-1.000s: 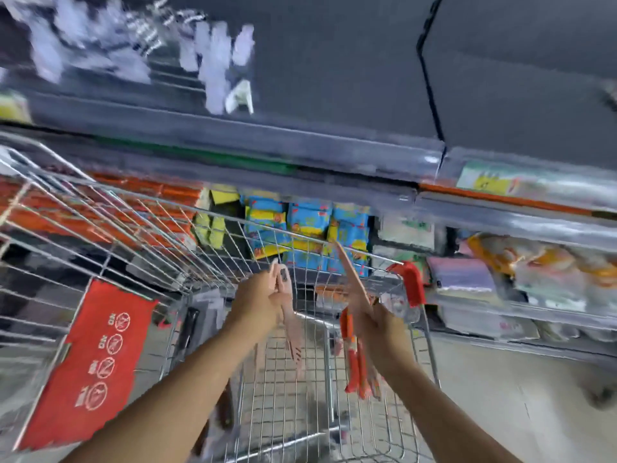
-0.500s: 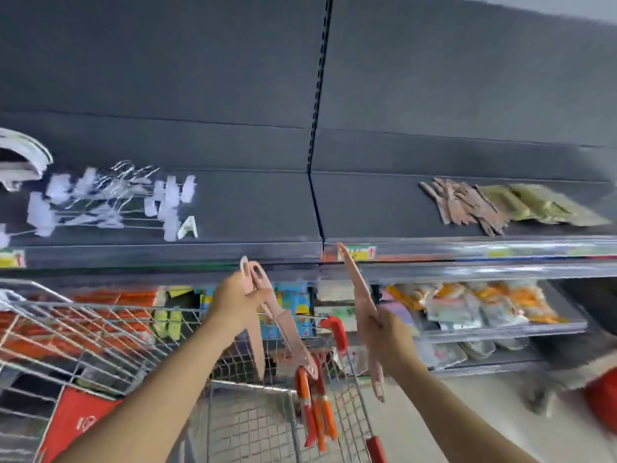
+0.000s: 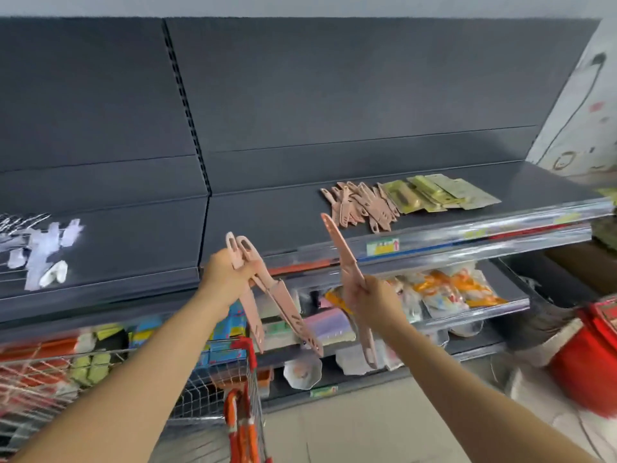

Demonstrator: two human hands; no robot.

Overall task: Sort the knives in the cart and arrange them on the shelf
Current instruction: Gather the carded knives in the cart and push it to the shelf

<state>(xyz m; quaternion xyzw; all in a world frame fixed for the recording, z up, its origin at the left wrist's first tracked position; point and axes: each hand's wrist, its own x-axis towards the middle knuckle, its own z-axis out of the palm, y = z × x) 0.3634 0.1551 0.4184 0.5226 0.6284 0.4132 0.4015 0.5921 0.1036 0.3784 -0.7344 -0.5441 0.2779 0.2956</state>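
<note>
Before the shelf (image 3: pixel 267 225), left hand (image 3: pixel 227 279) grips two knives (image 3: pixel 283 304), right hand (image 3: pixel 372 297) one (all pink); we should lay them flush against the pile (image 3: pixel 360 205).

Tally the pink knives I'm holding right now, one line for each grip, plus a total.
Left grip: 2 pink knives
Right grip: 1 pink knife
Total: 3

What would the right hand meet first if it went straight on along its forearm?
Likely the clear plastic price rail on the front edge of the dark grey shelf, left of the pile of pink knives; the pink knife in the right hand would touch first. Depth is unclear.
</note>
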